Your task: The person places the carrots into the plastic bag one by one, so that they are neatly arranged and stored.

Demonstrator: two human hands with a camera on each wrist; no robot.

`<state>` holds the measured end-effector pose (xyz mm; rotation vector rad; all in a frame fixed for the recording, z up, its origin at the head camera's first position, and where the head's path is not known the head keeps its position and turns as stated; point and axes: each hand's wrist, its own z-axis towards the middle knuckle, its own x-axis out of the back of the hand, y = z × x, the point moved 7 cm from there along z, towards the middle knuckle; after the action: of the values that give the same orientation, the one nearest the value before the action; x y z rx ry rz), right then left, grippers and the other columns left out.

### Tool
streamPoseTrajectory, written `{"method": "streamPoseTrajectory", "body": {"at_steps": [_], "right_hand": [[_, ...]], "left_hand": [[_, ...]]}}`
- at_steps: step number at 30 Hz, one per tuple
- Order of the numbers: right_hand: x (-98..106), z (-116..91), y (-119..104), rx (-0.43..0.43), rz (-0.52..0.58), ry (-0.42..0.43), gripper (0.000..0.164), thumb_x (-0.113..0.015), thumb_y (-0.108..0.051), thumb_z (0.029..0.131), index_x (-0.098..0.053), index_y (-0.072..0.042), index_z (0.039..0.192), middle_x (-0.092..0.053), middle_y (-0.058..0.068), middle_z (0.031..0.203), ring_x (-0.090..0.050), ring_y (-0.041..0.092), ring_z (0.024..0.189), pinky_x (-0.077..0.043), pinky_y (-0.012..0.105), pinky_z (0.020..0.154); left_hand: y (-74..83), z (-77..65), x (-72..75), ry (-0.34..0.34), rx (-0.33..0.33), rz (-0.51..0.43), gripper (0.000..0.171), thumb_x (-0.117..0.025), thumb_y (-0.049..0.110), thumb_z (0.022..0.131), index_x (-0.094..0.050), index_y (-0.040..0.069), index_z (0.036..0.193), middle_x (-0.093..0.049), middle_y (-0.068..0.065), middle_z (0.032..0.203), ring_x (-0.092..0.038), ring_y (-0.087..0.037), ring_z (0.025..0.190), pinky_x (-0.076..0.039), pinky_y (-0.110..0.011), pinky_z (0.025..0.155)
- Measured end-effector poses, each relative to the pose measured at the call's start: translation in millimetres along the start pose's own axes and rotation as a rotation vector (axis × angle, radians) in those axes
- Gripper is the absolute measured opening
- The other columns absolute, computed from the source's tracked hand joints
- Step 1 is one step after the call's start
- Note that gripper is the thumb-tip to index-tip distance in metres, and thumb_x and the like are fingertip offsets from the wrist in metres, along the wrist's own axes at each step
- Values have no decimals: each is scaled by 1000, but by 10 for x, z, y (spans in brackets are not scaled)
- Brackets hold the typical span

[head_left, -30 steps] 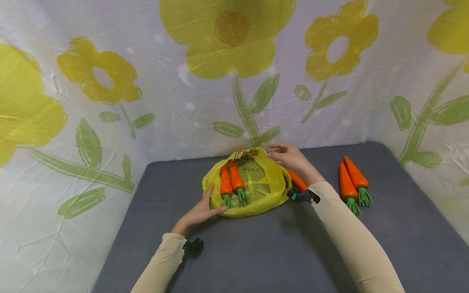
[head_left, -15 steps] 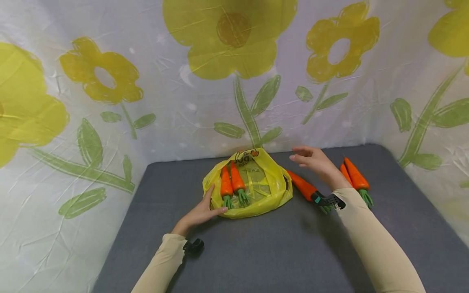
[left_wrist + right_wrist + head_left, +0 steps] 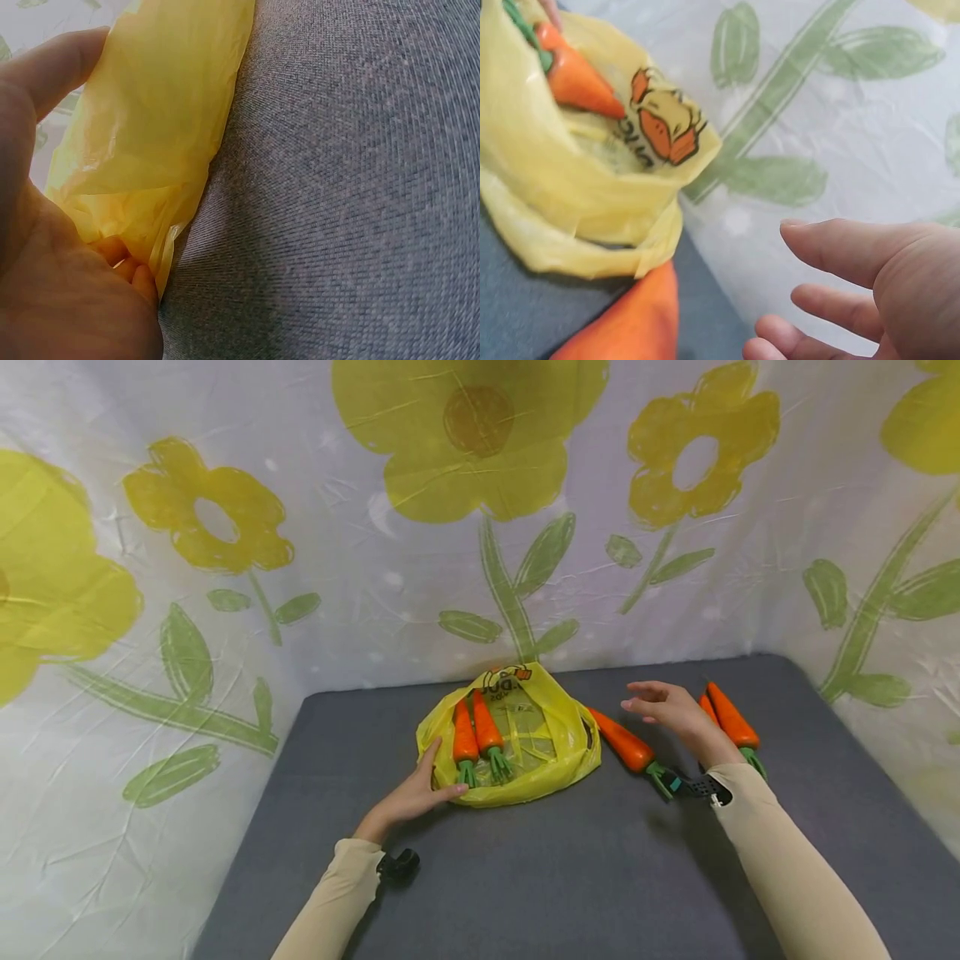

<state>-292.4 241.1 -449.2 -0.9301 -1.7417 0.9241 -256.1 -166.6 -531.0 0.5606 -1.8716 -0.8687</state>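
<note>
A yellow plastic bag point(image 3: 564, 714) lies with its mouth spread wide, and two toy carrots point(image 3: 487, 723) with green tops rest inside its left part. My left hand point(image 3: 408, 793) holds the bag's left front edge; in the left wrist view the thumb lies along the yellow plastic point(image 3: 154, 112) and the other fingers curl at its lower edge. Right of the bag, a loose carrot point(image 3: 624, 742) has its tip against the bag's side. My right hand point(image 3: 678, 717) hovers beyond that carrot, empty, with fingers loosely bent; the right wrist view shows bare fingers point(image 3: 840, 251).
Farther right, another pair of carrots point(image 3: 733, 717) lies side by side on the grey cloth-covered table point(image 3: 525, 877), one mostly hidden behind my right hand and wrist. A flower-printed curtain point(image 3: 360, 568) encloses the back and both sides.
My right hand has left the bag's right rim and moved right, past the loose carrot, which is now uncovered. The left hand and the bag stay where they were.
</note>
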Motion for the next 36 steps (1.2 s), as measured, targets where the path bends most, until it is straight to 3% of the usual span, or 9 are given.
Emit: {"method": "streamPoseTrajectory", "body": {"at_steps": [5,13,19,26,36], "right_hand": [[-15,4,162,-5,-14,-6,71,-61,-38,98,-32,-7,154,-36,25,155,-42,41,138,-37,55,114],[-63,39,390,-36,-83,12,69,-62,-36,98,-36,-3,152,-49,27,144,-55,39,124,-46,50,104],[-113,10,467,-35,-115,3,70,-64,-37,96,-38,-1,150,-48,30,143,-55,37,121,-50,46,99],[-140,4,500,-37,-147,8,69,-66,-38,95,-42,-2,149,-50,29,141,-57,33,115,-50,33,87],[-161,-29,510,-44,-157,13,63,-61,-37,98,-43,-2,148,-52,28,140,-60,28,109,-50,33,85]], "left_hand": [[1,3,-1,7,0,-2,109,-69,56,87,7,26,160,2,-11,169,-12,-40,154,-19,-64,119],[17,-17,-9,-7,0,-24,109,-68,56,88,8,26,160,5,-10,169,-8,-39,154,-18,-64,119],[19,-9,0,-9,-6,-21,109,-68,56,87,8,26,160,5,-11,168,-8,-40,154,-19,-65,119],[33,-22,9,-7,0,-18,109,-69,55,87,7,26,160,4,-11,169,-10,-40,154,-19,-65,119],[25,-22,7,-9,0,-11,109,-68,56,87,7,26,160,4,-9,169,-10,-39,154,-19,-64,119]]}}
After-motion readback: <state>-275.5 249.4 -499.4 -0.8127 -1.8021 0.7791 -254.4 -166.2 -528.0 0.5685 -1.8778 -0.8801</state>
